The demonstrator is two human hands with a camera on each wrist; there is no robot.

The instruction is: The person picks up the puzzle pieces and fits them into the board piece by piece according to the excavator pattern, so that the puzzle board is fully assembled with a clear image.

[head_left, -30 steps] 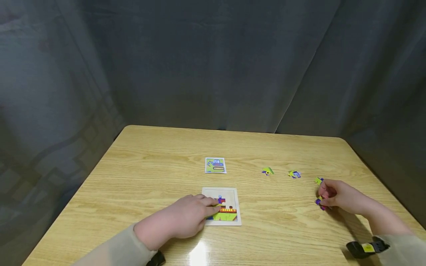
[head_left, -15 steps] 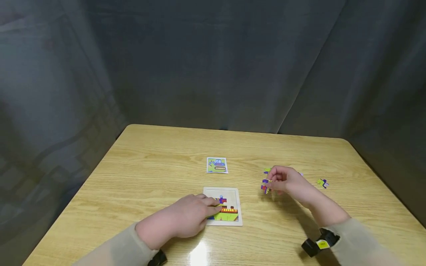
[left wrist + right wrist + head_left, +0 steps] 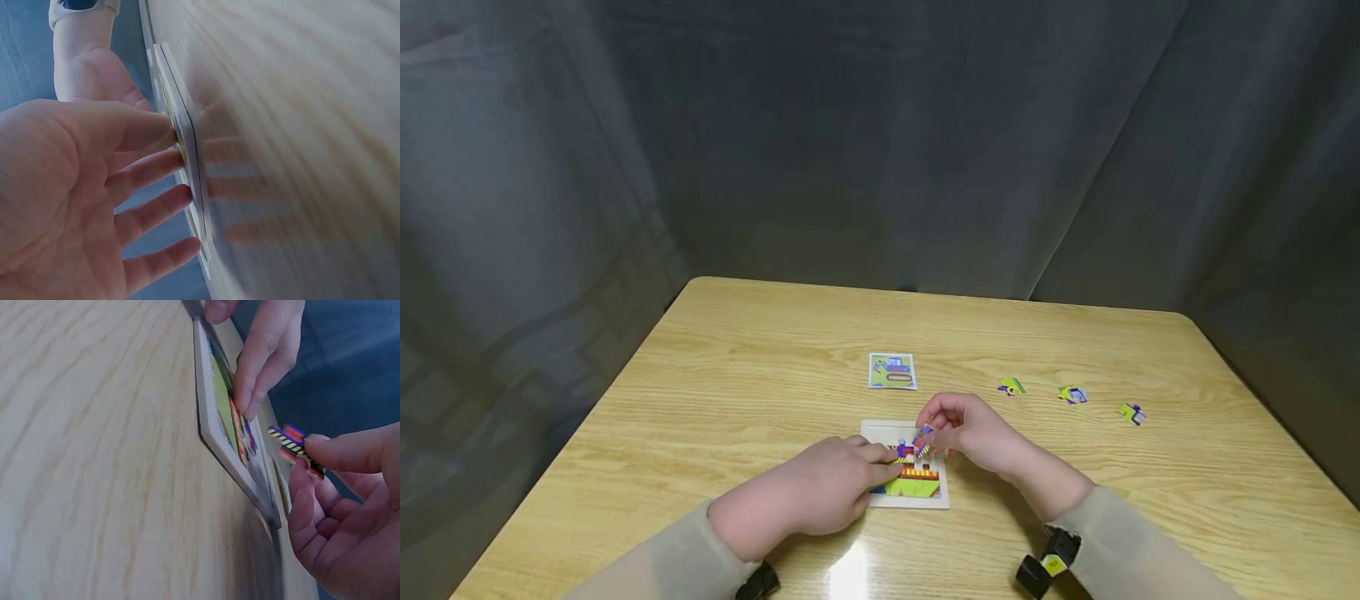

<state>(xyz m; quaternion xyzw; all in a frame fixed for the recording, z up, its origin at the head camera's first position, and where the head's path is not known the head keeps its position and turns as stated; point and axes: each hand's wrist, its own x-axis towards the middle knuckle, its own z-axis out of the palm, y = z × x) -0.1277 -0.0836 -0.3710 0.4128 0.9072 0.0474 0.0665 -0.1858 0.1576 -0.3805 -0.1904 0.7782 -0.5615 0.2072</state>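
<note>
A white puzzle tray lies on the table, its lower part filled with joined pieces in green, red and yellow. Across the left side of this tray rests my left hand, its fingers fairly straight and the fingertips on the pieces. My right hand is over the tray's upper right. Between thumb and forefinger it pinches a jigsaw puzzle piece with red, purple and black-and-yellow striped print. In the right wrist view that piece is tilted and apart from the tray. My left fingers hide part of the puzzle.
Behind the tray lies a small picture card showing a blue excavator. Three loose groups of printing sit to the right: a green-yellow piece, a blue-yellow piece and a green-purple piece. Dark curtains surround the wooden table.
My right hand has picked up the puzzle piece at the far right and carried it leftward, past the loose pieces, to above the tray. The left hand has stayed on the tray.
</note>
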